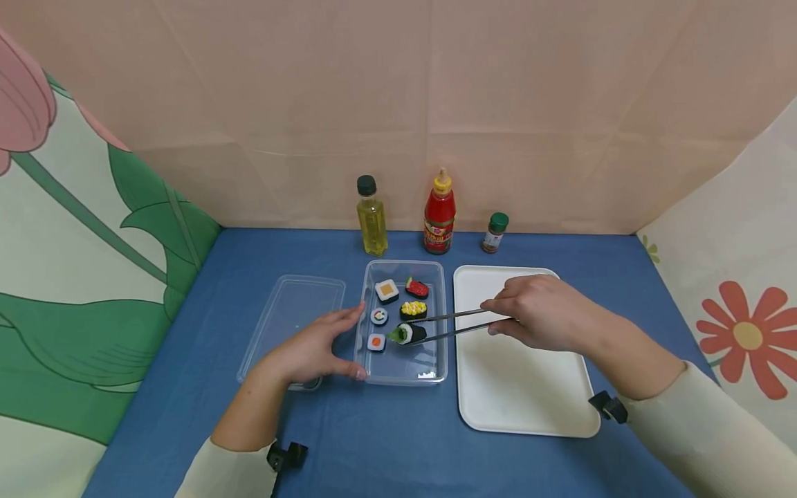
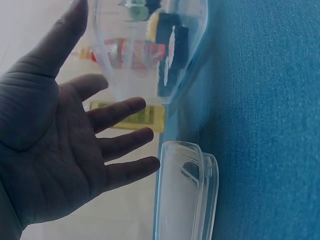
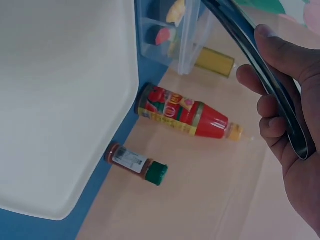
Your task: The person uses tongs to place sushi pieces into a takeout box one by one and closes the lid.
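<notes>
My right hand (image 1: 542,312) grips a pair of metal tongs (image 1: 463,330) over the white tray's left side. The tong tips lie on either side of a dark sushi roll (image 1: 416,334) with green at one end, in the clear plastic container (image 1: 403,377); whether it is lifted I cannot tell. Also inside are a corn-topped piece (image 1: 414,309), a red-topped piece (image 1: 416,288), a square yellow-centred piece (image 1: 387,290), a small round roll (image 1: 378,317) and an orange-centred piece (image 1: 376,342). Fingers spread, my left hand (image 1: 314,348) is at the container's left side.
A white tray (image 1: 523,401) lies right of the container. The clear lid (image 1: 299,297) is at left, partly behind my left hand. Along the back stand an oil bottle (image 1: 373,225), a red sauce bottle (image 1: 438,221) and a green-capped spice jar (image 1: 493,236).
</notes>
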Available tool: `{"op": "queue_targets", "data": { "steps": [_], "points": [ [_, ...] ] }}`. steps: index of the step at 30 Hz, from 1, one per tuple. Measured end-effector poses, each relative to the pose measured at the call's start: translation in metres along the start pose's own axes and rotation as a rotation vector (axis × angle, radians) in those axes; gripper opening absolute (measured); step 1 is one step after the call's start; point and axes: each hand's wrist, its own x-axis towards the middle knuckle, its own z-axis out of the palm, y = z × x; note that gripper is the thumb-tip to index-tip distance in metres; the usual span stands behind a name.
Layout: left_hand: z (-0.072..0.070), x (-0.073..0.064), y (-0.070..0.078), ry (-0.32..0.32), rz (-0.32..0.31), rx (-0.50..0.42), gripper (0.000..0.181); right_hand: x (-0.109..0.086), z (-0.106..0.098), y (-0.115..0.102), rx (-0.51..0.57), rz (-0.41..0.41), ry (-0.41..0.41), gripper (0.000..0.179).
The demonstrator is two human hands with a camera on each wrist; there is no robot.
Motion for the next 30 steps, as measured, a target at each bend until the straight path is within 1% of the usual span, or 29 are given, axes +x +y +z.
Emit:
{"op": "queue_targets", "data": {
  "steps": [5, 11, 17, 23, 30],
  "points": [
    [0.001, 0.001, 0.0, -0.002, -0.002, -0.007, 0.12, 0.011, -0.008, -0.002, -0.008, 0.013, -0.064, 0.032],
    [0.0, 0.002, -0.001, -0.006, 0.002, -0.009, 0.12, 0.026, -0.016, -0.005, -0.021, 0.037, -0.157, 0.034],
    [0.0, 0.002, -0.002, -0.003, -0.007, -0.013, 0.12, 0.04, -0.016, -0.01, -0.03, 0.071, -0.247, 0.034],
    [0.001, 0.004, -0.001, -0.001, -0.029, -0.005, 0.121, 0.047, -0.013, -0.011, -0.022, 0.08, -0.263, 0.035],
    [0.0, 0.003, 0.0, -0.006, -0.026, -0.012, 0.12, 0.046, -0.011, -0.01, -0.009, 0.099, -0.262, 0.035]
  ]
}}
